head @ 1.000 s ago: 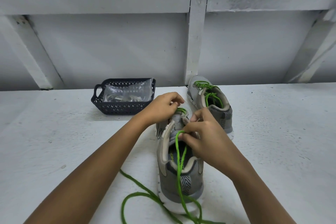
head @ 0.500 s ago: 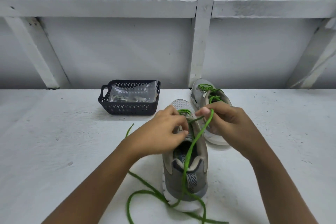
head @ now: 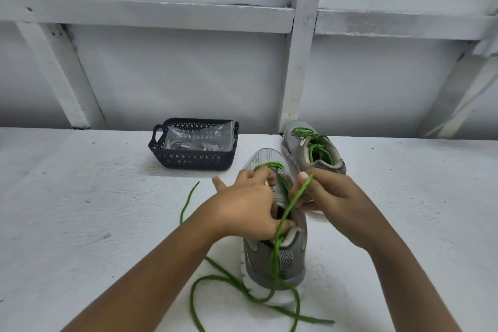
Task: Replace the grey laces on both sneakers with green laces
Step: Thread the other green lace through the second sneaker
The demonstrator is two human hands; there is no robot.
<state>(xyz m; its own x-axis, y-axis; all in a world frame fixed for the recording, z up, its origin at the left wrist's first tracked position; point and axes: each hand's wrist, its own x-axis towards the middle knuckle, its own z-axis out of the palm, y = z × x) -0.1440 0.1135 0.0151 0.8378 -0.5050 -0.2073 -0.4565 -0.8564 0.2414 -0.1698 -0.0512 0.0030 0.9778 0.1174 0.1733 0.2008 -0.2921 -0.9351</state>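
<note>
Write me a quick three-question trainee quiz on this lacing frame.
1. True or false: the far sneaker is laced in grey.
2. Of the left hand and the right hand, which pinches the loose green lace rising from the near sneaker? A left, B right, C neither.
3. Fill in: the black basket stands to the far sneaker's ___.
Key: 1 false; 2 B; 3 left.

One grey near sneaker (head: 275,259) stands heel-first on the white table (head: 80,210), held at its throat by the left hand (head: 248,207), the right hand (head: 334,197) pinching the green lace (head: 293,199); far sneaker (head: 314,152), green-laced, at 1 o'clock; black basket (head: 194,160) at 11 o'clock.
</note>
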